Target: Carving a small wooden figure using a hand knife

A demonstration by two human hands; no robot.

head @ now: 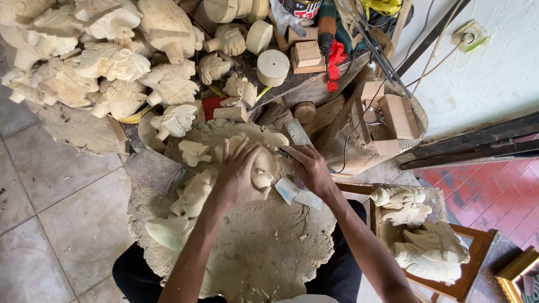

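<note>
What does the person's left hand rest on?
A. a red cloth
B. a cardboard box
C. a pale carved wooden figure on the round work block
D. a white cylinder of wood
C: the left hand lies spread over the pale carved wooden figure on the round work block, while the right hand holds a thin tool beside it.

1. Soft, even daylight is filling the scene, brightest on the white wall (483,73) at upper right.
2. Shadows are lying faint and short under the pale carvings (112,62).
3. Wide-angle distortion is bending the edges; focus is staying sharp throughout.
</note>
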